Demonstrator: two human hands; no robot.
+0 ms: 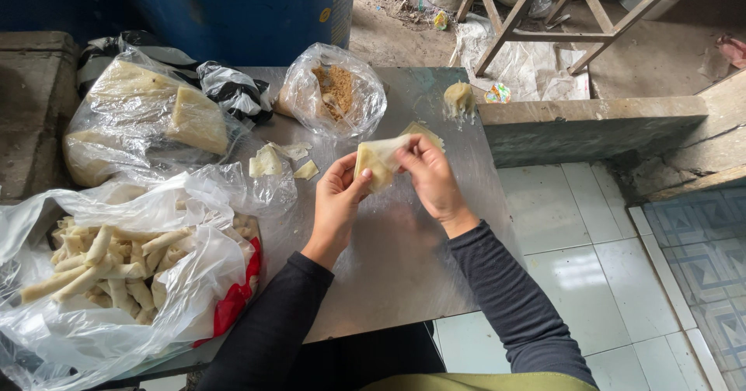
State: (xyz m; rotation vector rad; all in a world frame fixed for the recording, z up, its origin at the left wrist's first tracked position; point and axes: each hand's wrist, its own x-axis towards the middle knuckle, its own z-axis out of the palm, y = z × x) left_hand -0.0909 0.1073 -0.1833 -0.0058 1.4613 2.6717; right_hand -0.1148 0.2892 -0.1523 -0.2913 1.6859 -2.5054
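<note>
— Wrapper (pixel 378 160), pale and thin, held between both hands above the metal table (pixel 404 259)?

— Yes. The left hand (pixel 339 197) pinches its near corner, thumb and fingers closed on it; the right hand (pixel 430 175) grips the far edge, fingers curled over it.

— And around them?

— A bag of filling (pixel 334 92) just behind, finished rolls (pixel 101 267) in plastic at the left, a dough lump (pixel 458 98) by the table's edge.

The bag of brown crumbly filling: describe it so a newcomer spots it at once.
On the metal table, look at the far edge, beyond both hands. The bag of brown crumbly filling sits open there; unlike the wrapper bag to its left, it holds loose brown crumbs.
</note>
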